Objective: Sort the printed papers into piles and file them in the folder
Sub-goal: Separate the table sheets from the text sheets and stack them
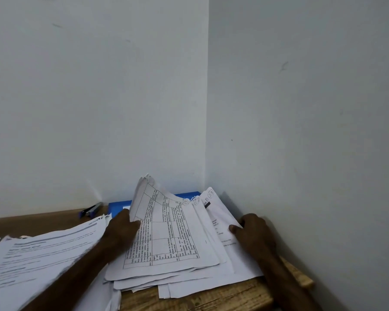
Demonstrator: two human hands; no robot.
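Printed papers (173, 243) lie stacked on wooden table (211, 297). Left hand (121, 230) pinches lifted top sheets' left edge; right hand (253, 232) grips stack's right edge, thumb on top.

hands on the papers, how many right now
2. The left hand grips the lifted corner of the top sheets. The right hand holds the right edge of the same pile, thumb on top.
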